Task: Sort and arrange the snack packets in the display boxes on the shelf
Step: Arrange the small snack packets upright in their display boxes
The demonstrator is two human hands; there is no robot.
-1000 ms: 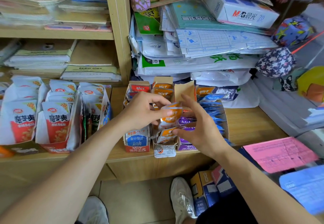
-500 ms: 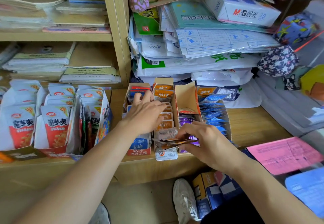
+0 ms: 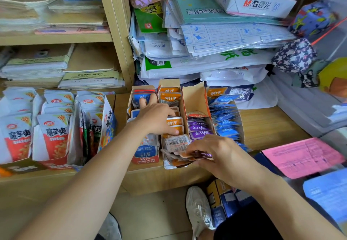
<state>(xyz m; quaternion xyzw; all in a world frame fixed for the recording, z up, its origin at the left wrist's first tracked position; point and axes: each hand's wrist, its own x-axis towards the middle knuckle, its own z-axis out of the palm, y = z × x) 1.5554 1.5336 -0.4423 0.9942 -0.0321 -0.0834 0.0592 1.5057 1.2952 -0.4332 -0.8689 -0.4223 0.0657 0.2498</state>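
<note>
Four narrow display boxes stand side by side on the wooden shelf (image 3: pixel 266 127). They hold blue-and-red packets (image 3: pixel 143 97), orange packets (image 3: pixel 170 97), purple packets (image 3: pixel 199 129) and blue packets (image 3: pixel 225 119). My left hand (image 3: pixel 155 119) lies flat across the first two boxes, fingers straight, pressing the packets back. My right hand (image 3: pixel 216 151) pinches a small bunch of orange packets (image 3: pixel 185 158) at the front of the orange box (image 3: pixel 169 165). A packet with a barcode (image 3: pixel 175 143) lies just behind them.
Three larger boxes of white-and-red snack bags (image 3: pixel 54 132) stand at the left. Stacked papers and bags (image 3: pixel 206 55) fill the shelf behind. A pink sheet (image 3: pixel 302 155) lies at the right. My white shoe (image 3: pixel 199 209) and boxes (image 3: pixel 223 198) are on the floor below.
My hands lowered from mid-air into the boxes. The left hand spread flat over the two left boxes; the right brought the orange packets down to the front of the orange box.
</note>
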